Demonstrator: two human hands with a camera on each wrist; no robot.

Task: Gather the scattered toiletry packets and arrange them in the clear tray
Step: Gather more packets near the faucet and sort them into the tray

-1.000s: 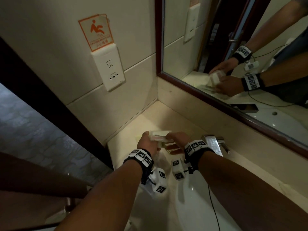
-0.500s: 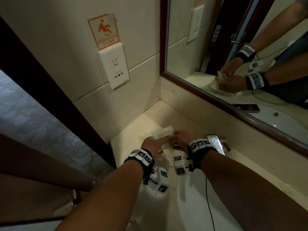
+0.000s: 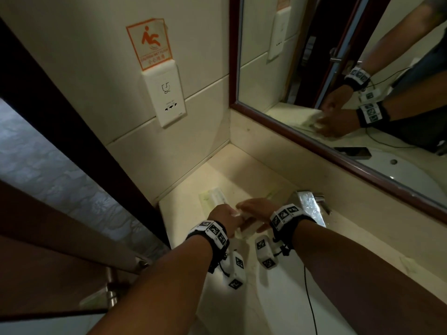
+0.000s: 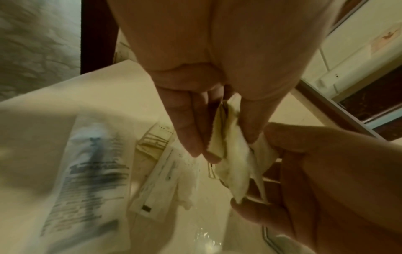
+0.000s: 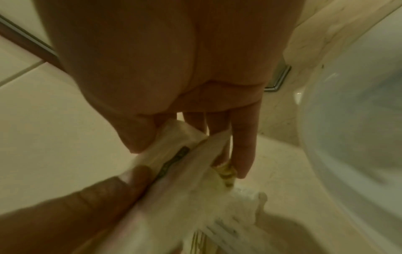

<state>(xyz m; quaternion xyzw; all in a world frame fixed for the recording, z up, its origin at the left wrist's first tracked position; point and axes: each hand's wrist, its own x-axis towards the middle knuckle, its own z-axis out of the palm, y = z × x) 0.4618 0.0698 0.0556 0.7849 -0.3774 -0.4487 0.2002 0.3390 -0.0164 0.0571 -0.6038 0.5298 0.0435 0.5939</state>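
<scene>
Both hands hold one bundle of pale toiletry packets point(image 4: 234, 163) low over the counter's left corner. My left hand point(image 4: 224, 146) pinches the bundle's top between thumb and fingers. My right hand point(image 5: 189, 159) grips the same bundle point(image 5: 195, 197) from the other side, thumb against fingers. In the head view the left hand point(image 3: 225, 221) and right hand point(image 3: 251, 209) nearly touch and hide most of the bundle point(image 3: 244, 222). Loose packets lie on the counter: one with blue print point(image 4: 87, 180), a slim one point(image 4: 156, 185) and one at the back point(image 3: 212, 197). I cannot make out the clear tray.
A chrome faucet point(image 3: 309, 209) stands just right of my right wrist, with the white sink basin point(image 5: 348, 120) beside it. The wall with a socket plate point(image 3: 167, 97) and the framed mirror point(image 3: 314, 146) close in the counter point(image 3: 242, 170). A dark door frame borders its left edge.
Both hands have dropped lower over the counter and drawn closer together. The packets they held up in plain sight are now mostly covered by the hands.
</scene>
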